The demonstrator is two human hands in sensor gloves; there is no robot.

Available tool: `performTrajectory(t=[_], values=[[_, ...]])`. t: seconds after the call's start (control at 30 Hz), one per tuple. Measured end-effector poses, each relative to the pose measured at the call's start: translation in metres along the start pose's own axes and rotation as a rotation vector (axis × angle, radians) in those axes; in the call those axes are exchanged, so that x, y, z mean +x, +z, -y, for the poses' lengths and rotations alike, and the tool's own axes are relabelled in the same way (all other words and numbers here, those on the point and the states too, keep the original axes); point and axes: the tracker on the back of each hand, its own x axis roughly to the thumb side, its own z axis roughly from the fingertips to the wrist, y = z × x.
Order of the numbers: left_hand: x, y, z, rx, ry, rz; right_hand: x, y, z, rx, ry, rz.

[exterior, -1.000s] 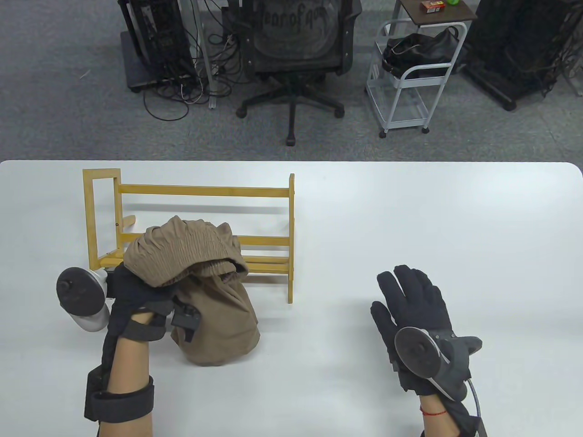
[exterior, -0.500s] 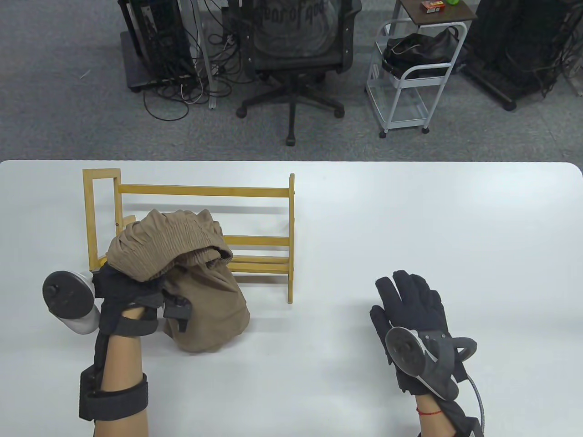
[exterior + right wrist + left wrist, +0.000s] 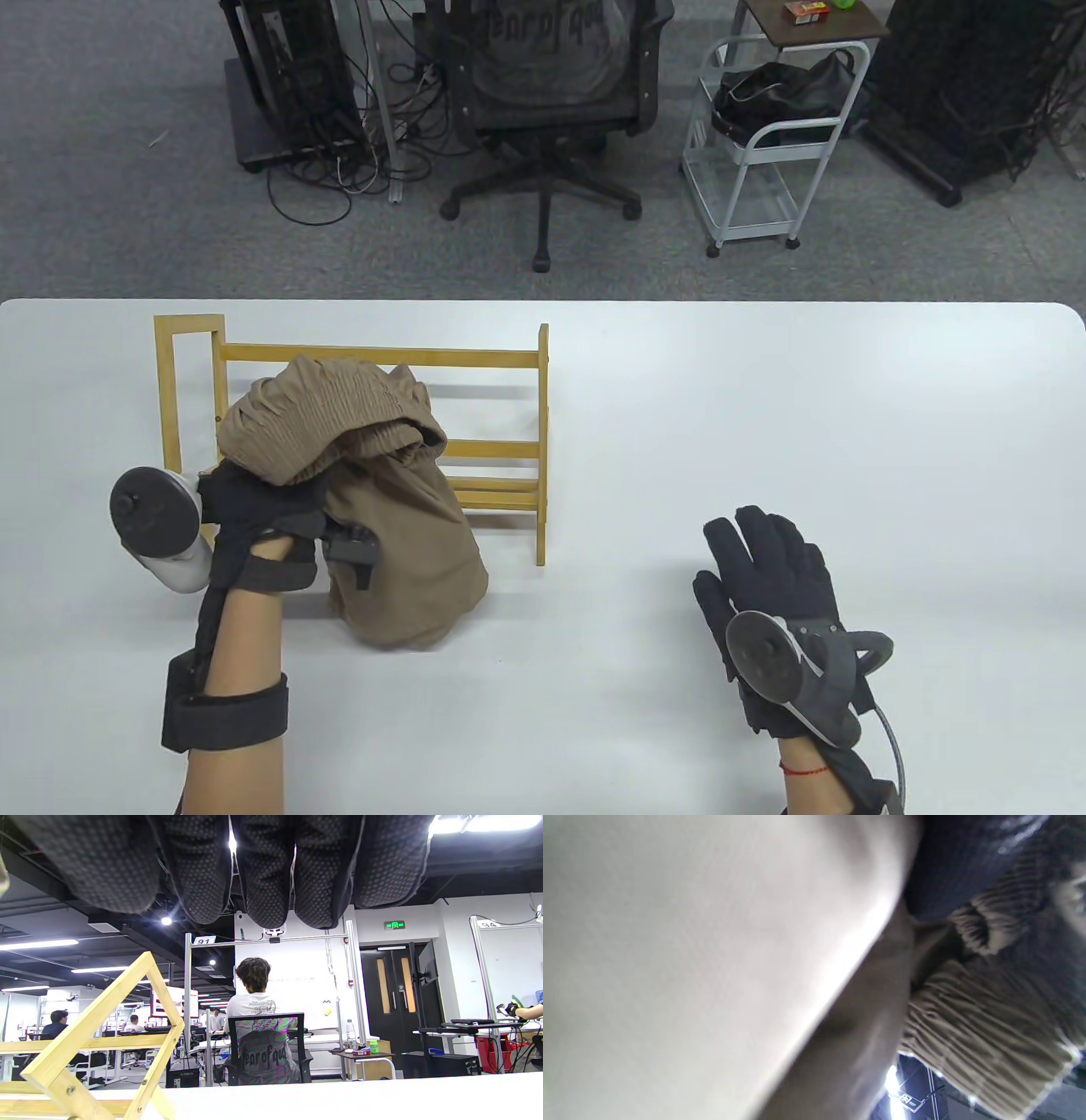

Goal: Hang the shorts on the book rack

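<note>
Brown shorts (image 3: 373,475) with a gathered waistband hang from my left hand (image 3: 254,509), which grips the waistband and holds it up over the near rails of the wooden book rack (image 3: 382,355). The legs drop to the table in front of the rack. The left wrist view shows the shorts (image 3: 967,1018) close up. My right hand (image 3: 768,577) rests flat and empty on the table right of the rack, fingers spread. The right wrist view shows its fingers (image 3: 263,870) and the rack's end frame (image 3: 106,1027).
The white table (image 3: 764,407) stretches to the right of the rack. Beyond the far edge stand an office chair (image 3: 543,102) and a white cart (image 3: 764,144) on the floor.
My left hand has lifted the shorts farther from me and a little right, so the waistband now sits higher over the rack's rails. The right hand has barely moved.
</note>
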Motion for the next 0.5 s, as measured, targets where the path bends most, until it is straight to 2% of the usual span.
performTrajectory(t=[0.37, 0.5], values=[[-0.026, -0.038, 0.011, -0.011, 0.016, -0.17, 0.003, 0.002, -0.005, 0.029, -0.012, 0.015], [-0.034, -0.045, 0.015, -0.027, -0.039, -0.215, 0.005, 0.001, -0.007, 0.043, -0.019, 0.02]])
